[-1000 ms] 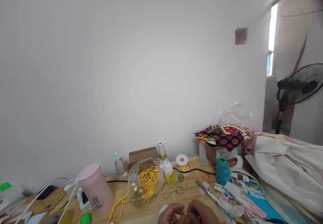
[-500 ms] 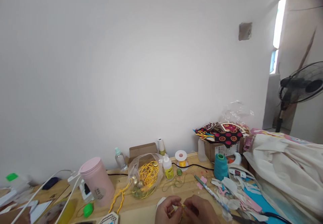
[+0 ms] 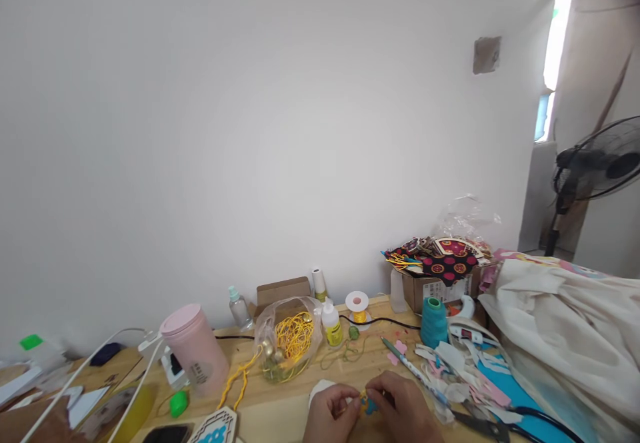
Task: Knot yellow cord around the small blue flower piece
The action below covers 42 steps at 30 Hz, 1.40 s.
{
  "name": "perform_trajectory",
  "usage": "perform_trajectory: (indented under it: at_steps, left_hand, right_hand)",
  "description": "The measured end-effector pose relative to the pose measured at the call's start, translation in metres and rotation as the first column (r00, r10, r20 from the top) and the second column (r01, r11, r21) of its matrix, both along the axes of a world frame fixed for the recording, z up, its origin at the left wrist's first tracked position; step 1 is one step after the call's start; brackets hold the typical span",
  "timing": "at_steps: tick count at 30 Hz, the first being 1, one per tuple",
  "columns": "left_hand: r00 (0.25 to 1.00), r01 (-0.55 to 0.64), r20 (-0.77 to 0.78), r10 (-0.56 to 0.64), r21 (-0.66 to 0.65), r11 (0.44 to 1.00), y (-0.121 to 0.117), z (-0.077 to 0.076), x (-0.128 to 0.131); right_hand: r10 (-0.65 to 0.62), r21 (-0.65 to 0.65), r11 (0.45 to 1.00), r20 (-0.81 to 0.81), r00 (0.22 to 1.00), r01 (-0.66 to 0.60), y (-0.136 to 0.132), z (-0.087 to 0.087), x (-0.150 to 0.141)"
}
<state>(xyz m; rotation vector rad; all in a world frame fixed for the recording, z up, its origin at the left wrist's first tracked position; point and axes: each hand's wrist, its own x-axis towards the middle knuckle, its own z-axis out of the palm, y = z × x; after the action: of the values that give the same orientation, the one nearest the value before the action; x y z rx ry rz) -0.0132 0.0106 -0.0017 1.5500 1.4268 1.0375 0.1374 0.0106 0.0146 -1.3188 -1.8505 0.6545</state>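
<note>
At the bottom middle, my left hand (image 3: 333, 411) and my right hand (image 3: 400, 408) meet with fingertips pinched. Between them is a small blue piece (image 3: 369, 404) with a bit of yellow cord (image 3: 363, 395) on it; its exact kind is hard to make out. Both hands seem to grip it, left on the cord side, right at the blue part. Behind my left hand, something white (image 3: 320, 387) lies partly hidden. To the left lies a lattice-framed ornament (image 3: 216, 426) with blue shapes inside and a yellow cord (image 3: 235, 383) running from it.
A bag of yellow cord (image 3: 294, 340), a glue bottle (image 3: 331, 324) and a white spool (image 3: 357, 303) stand behind my hands. Rightward are a pen (image 3: 413, 366), a teal thread cone (image 3: 434, 323), scissors (image 3: 480, 424) and scraps. A pink canister (image 3: 195, 350) and a phone (image 3: 167, 434) are leftward.
The blue piece now shows between my fingers, where mostly the yellow showed before. My hands stay close together. The view has tilted slightly down, bringing the phone and scissors further into sight.
</note>
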Motion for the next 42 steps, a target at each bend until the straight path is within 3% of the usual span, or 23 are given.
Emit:
perform_trajectory:
  at_steps: [12,24,35,42]
  left_hand:
    - [0.994,-0.062,-0.089,0.065,0.042,0.997,0.001,0.001,0.003]
    - [0.992,0.118,-0.054,-0.116,0.022,0.993,0.001,0.004,0.003]
    - [0.991,0.102,-0.088,-0.100,0.022,0.995,0.000,0.011,0.004]
    - [0.982,0.138,-0.133,-0.135,0.014,0.990,-0.003,0.019,0.002]
  right_hand:
    - [-0.037,-0.067,0.997,0.013,0.999,0.038,-0.001,0.006,-0.001]
    - [-0.063,0.001,0.998,0.017,0.998,0.063,0.000,0.005,0.002]
    - [-0.069,0.171,0.982,-0.061,0.996,0.078,-0.001,0.001,0.002]
    - [-0.075,0.118,0.989,-0.146,0.986,0.093,-0.001,0.002,0.000]
